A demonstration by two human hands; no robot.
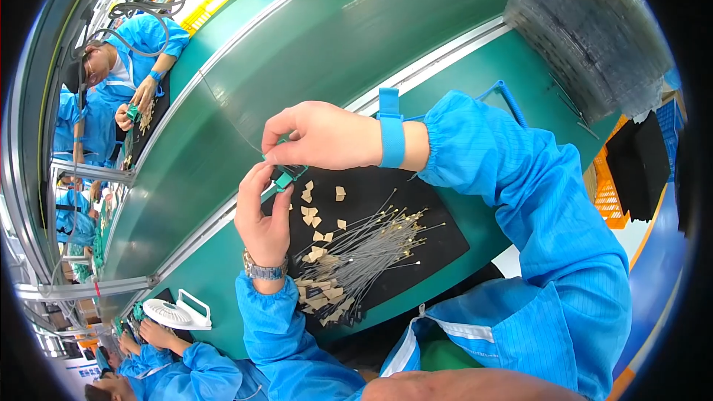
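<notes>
My left hand [261, 212], with a metal watch on its wrist, grips a small green and black part [288, 176] between thumb and fingers. Right above it, my right hand [321, 137] is closed in a pinch at the same part, its fingertips against the left ones. From the fingertips a thin grey cable [232, 117] runs up and away over the green surface. Below my hands, a black mat [434, 241] carries a bundle of thin grey cables [371, 249] with small metal ends. Tan paper pieces [310, 215] lie scattered on it.
A blue wrist strap [391, 137] circles my right wrist, with a coiled blue cord [511, 104]. Stacked clear plastic trays [587, 37] stand at the far right. A white fan-like device [177, 313] lies at left. Co-workers in blue [148, 41] sit along the left side.
</notes>
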